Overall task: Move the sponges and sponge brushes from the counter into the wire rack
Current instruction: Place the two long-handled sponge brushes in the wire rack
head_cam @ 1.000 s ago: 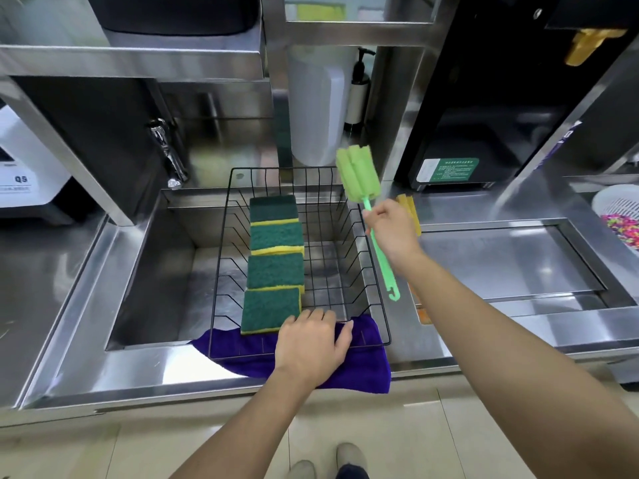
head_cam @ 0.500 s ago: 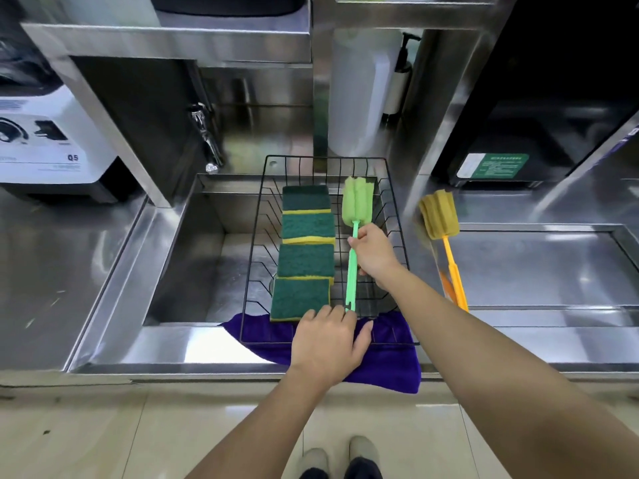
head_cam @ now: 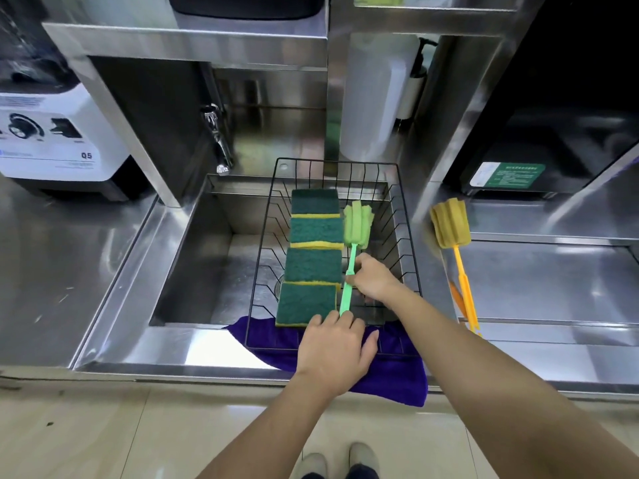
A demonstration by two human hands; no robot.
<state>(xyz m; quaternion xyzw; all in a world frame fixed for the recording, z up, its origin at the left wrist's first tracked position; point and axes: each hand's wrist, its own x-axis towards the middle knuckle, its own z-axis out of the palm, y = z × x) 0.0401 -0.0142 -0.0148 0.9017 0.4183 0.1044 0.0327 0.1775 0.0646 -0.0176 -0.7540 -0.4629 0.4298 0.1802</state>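
A black wire rack sits over the sink. Several green-and-yellow sponges lie in a row down its left half. A green sponge brush lies beside them, foam head at the far end. My right hand is inside the rack, fingers on the brush's green handle. My left hand rests flat on the rack's near rim, fingers spread, over a purple cloth. A yellow sponge brush lies on the counter right of the rack.
A faucet hangs over the sink's back left. A white appliance stands at the left, a white bottle behind the rack, a black machine at the right. A recessed steel panel lies right of the yellow brush.
My right hand brought the green sponge brush from upright above the rack's right rim down into the rack beside the sponges. My left hand stayed on the near rim.
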